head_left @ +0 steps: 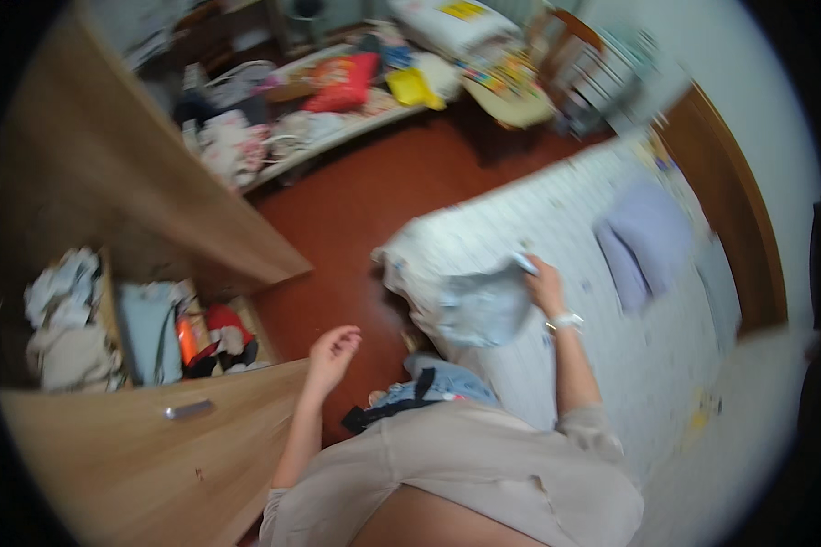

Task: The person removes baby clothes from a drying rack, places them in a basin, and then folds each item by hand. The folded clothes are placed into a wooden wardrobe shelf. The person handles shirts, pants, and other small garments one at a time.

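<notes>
My right hand (546,284) grips the edge of a grey-blue cloth item (486,308), blurred by motion, which hangs down over the near side of the bed (520,205). Whether it is a garment cannot be told. My left hand (335,349) is raised over the red-brown floor, its fingers loosely curled and apart, with nothing in them. Farther right on the bed's pale striped sheet lies a folded lavender cloth (643,239).
At the left, an open wooden drawer (178,410) with dividers holds folded clothes, beneath an open wooden wardrobe door (144,178). Beyond the floor, a low bed frame (328,140) bears piled clothes and bags. A chair (513,109) stands at the back.
</notes>
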`<state>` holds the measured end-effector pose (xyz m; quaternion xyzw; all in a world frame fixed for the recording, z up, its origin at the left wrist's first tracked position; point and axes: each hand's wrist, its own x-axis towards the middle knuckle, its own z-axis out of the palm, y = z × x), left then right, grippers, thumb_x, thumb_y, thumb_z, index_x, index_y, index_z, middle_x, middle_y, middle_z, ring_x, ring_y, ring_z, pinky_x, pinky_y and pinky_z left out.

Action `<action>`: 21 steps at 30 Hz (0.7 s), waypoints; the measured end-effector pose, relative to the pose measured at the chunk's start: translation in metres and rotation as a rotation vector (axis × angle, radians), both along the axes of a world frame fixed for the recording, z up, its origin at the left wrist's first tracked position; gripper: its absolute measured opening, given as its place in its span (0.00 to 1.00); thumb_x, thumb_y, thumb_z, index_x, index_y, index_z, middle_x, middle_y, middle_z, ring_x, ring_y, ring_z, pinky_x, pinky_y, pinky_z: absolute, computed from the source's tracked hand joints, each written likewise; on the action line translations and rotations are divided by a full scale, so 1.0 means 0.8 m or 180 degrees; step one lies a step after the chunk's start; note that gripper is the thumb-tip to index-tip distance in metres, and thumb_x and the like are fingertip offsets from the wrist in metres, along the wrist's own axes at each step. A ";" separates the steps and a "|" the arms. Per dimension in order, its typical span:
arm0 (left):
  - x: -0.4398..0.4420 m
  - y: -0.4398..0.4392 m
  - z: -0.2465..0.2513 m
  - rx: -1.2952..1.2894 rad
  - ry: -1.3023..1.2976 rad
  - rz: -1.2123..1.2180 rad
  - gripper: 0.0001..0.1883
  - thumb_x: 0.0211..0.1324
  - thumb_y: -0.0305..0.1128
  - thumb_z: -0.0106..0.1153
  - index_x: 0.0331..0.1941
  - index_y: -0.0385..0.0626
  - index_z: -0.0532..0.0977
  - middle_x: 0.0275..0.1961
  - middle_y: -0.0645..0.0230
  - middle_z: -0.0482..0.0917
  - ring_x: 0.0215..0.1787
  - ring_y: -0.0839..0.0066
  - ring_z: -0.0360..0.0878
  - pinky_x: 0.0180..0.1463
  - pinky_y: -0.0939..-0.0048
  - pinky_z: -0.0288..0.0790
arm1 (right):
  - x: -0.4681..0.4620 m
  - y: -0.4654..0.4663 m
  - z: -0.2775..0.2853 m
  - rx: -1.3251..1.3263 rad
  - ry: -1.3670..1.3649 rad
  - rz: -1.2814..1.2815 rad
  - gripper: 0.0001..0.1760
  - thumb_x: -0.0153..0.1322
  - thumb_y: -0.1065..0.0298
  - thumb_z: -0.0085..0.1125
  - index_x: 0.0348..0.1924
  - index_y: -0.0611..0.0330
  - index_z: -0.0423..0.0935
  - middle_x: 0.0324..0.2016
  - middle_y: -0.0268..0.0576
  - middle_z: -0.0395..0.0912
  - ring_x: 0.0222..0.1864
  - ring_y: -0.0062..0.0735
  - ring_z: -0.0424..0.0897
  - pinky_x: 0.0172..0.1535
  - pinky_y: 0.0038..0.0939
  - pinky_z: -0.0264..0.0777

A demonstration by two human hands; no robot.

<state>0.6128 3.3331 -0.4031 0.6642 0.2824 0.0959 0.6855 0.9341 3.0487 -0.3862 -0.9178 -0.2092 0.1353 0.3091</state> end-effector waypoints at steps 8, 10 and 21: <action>-0.050 -0.006 -0.012 -0.0291 0.0690 0.0812 0.13 0.59 0.27 0.48 0.47 0.40 0.73 0.41 0.65 0.79 0.38 0.80 0.77 0.45 0.78 0.71 | 0.208 -0.004 -0.042 -0.2703 -0.0360 0.1242 0.25 0.58 0.57 0.64 0.47 0.57 0.74 0.34 0.53 0.79 0.39 0.48 0.78 0.43 0.42 0.72; -0.056 -0.002 -0.005 -0.0344 0.0550 0.1075 0.14 0.59 0.27 0.47 0.50 0.40 0.71 0.42 0.65 0.78 0.39 0.80 0.76 0.46 0.78 0.70 | 0.196 0.065 -0.081 -0.2229 -0.0204 0.1877 0.24 0.58 0.57 0.65 0.44 0.59 0.76 0.35 0.53 0.79 0.40 0.47 0.79 0.44 0.40 0.72; -0.130 0.085 0.012 -0.0192 -0.0011 0.2779 0.27 0.59 0.25 0.51 0.62 0.47 0.56 0.44 0.65 0.74 0.38 0.80 0.74 0.44 0.77 0.70 | -0.221 0.510 -0.002 0.0179 0.0537 0.5130 0.18 0.65 0.58 0.54 0.42 0.62 0.75 0.36 0.53 0.79 0.39 0.49 0.78 0.43 0.40 0.71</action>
